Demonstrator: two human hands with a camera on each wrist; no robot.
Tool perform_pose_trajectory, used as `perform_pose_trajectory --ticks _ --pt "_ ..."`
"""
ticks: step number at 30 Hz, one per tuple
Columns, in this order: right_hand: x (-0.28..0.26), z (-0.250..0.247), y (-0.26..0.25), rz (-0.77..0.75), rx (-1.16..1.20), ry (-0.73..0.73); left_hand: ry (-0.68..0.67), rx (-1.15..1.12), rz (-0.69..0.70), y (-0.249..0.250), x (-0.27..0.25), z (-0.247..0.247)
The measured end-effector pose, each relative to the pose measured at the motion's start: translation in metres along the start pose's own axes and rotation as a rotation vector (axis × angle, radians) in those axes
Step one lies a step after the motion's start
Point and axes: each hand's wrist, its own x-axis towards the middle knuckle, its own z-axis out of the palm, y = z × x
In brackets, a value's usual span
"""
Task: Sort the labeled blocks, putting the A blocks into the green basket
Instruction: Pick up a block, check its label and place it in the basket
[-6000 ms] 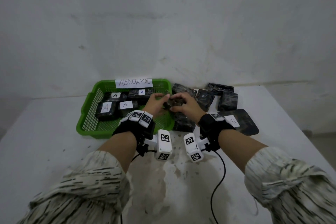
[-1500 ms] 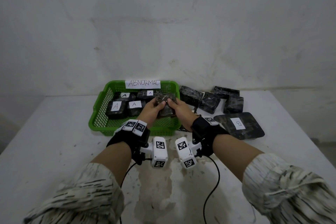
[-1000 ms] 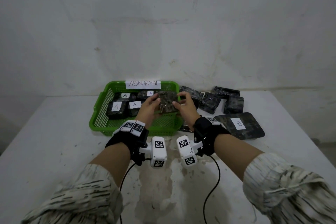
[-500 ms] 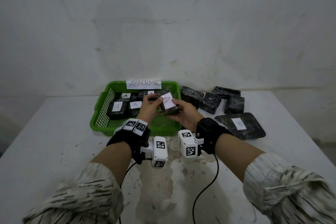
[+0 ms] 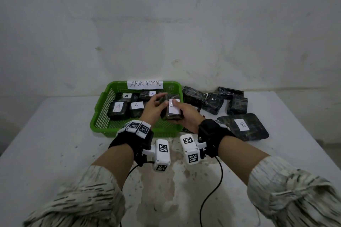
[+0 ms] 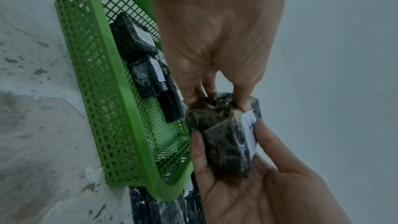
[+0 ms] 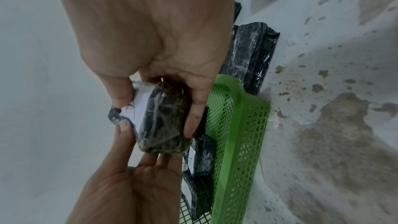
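Note:
Both hands hold one dark wrapped block (image 5: 172, 109) above the right end of the green basket (image 5: 99, 116). Its white label faces up, and the right thumb covers part of the letter. My left hand (image 5: 162, 100) pinches the block's far end (image 6: 215, 106). My right hand (image 5: 177, 112) cradles it from below, thumb on the label (image 7: 140, 103). Several dark blocks with white A labels (image 5: 118, 107) lie in the basket's left half. The basket's mesh wall (image 6: 120, 108) shows beside the held block (image 7: 163, 118) in both wrist views.
Several unlabelled-side dark blocks (image 5: 212, 103) lie right of the basket against the wall. A large flat block marked B (image 5: 241, 125) lies nearer on the right. An ABNORMAL sign (image 5: 144, 84) is on the basket's back rim. Wrist-camera cables (image 5: 212, 190) trail over the stained white table.
The hands lifted the block over the basket's right end and turned it, so its white label now faces up. In the last half second it barely moved.

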Motion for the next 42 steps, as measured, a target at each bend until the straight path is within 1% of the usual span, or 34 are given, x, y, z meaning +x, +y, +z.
perform_pose_trajectory --ticks 2,4,7,10,13,15,18,22,24,26,28,30,32,34,36,38,40,42 --pt "-0.001 0.001 -0.001 -0.001 0.027 -0.018 0.005 -0.031 -0.031 0.0 0.001 -0.002" --pt "-0.002 0.003 -0.001 -0.022 0.016 -0.016 -0.024 -0.055 -0.056 0.0 0.001 -0.003" --pt "-0.003 0.006 0.0 -0.04 -0.003 -0.01 -0.06 -0.003 -0.033 -0.003 -0.001 -0.005" --pt "-0.006 0.008 -0.001 -0.021 0.032 -0.048 -0.041 -0.009 -0.014 -0.005 -0.001 -0.006" --pt "-0.009 0.009 -0.003 -0.011 0.041 -0.083 0.001 -0.052 -0.038 -0.005 0.001 -0.007" --pt "-0.01 0.01 -0.004 -0.01 0.033 -0.081 0.026 -0.046 -0.052 -0.007 0.003 -0.007" --pt "-0.012 0.011 -0.007 -0.014 0.032 -0.039 0.046 -0.034 -0.051 -0.01 0.005 -0.008" --pt "-0.015 0.008 -0.008 -0.064 -0.104 -0.074 0.011 -0.082 -0.171 -0.007 0.004 -0.007" --pt "-0.014 0.006 -0.007 -0.037 -0.097 -0.082 -0.015 -0.094 -0.227 -0.004 0.004 -0.005" --pt "-0.013 0.004 -0.006 -0.029 -0.044 -0.072 -0.031 -0.107 -0.269 -0.002 0.004 -0.006" --pt "-0.013 0.003 -0.007 -0.017 -0.034 -0.055 -0.026 -0.081 -0.283 -0.001 0.004 -0.006" --pt "-0.011 0.001 -0.007 0.012 -0.093 -0.015 -0.004 0.035 -0.277 0.002 0.002 -0.008" --pt "-0.009 -0.001 -0.007 0.054 -0.172 0.075 0.006 0.132 -0.271 0.003 0.002 -0.01" --pt "-0.006 -0.004 -0.008 0.082 -0.197 0.161 -0.019 0.234 -0.248 0.003 0.0 -0.01" --pt "-0.001 -0.007 -0.008 0.121 -0.193 0.192 -0.055 0.312 -0.232 0.001 -0.003 -0.008" --pt "-0.001 -0.008 -0.008 0.148 -0.222 0.177 -0.071 0.304 -0.239 0.0 -0.003 -0.007" --pt "-0.002 -0.009 -0.011 0.155 -0.3 0.186 -0.075 0.213 -0.257 -0.001 -0.002 -0.006" --pt "0.002 -0.011 -0.01 0.151 -0.343 0.152 -0.07 0.124 -0.278 -0.001 -0.003 -0.006"
